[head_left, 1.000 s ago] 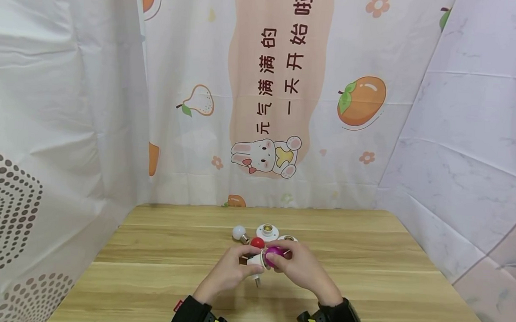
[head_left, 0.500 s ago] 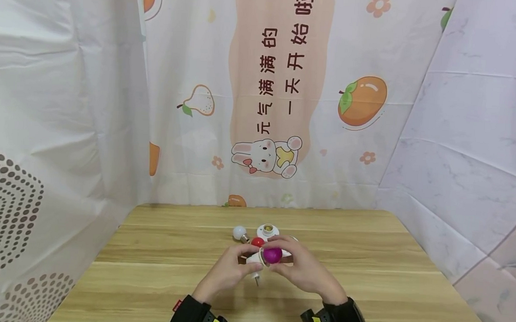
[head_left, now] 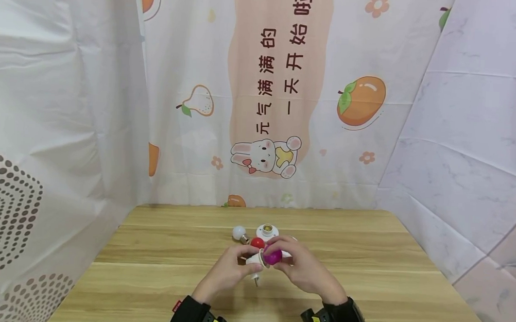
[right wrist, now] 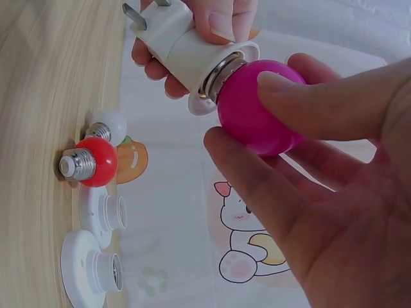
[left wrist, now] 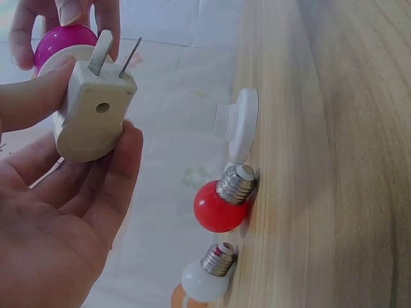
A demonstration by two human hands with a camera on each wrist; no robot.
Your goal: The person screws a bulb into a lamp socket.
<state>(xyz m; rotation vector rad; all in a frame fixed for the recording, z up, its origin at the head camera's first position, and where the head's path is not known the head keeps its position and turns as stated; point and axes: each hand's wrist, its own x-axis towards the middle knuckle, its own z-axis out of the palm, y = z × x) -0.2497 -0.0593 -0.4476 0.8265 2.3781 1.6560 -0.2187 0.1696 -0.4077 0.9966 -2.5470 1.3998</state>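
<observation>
My left hand [head_left: 228, 271] grips a white plug-in lamp socket [left wrist: 96, 106], its two metal prongs sticking out in the left wrist view. A magenta light bulb [right wrist: 260, 106] is held by my right hand [head_left: 306, 270], the thumb and fingers around its globe. In the right wrist view the bulb's metal screw base sits partly inside the socket's mouth, with some thread showing. Both hands meet just above the table, near its middle.
On the wooden table [head_left: 157, 253], behind the hands, lie a red bulb [right wrist: 96, 160] and a white bulb [head_left: 238, 232]. Two white round lamp holders [head_left: 268, 232] stand close by, one largely hidden by the right hand in the head view. A printed curtain hangs behind.
The right hand's fingers have shifted their hold around the magenta bulb, first spreading and then closing on it again. The left hand and the socket have stayed almost in place.
</observation>
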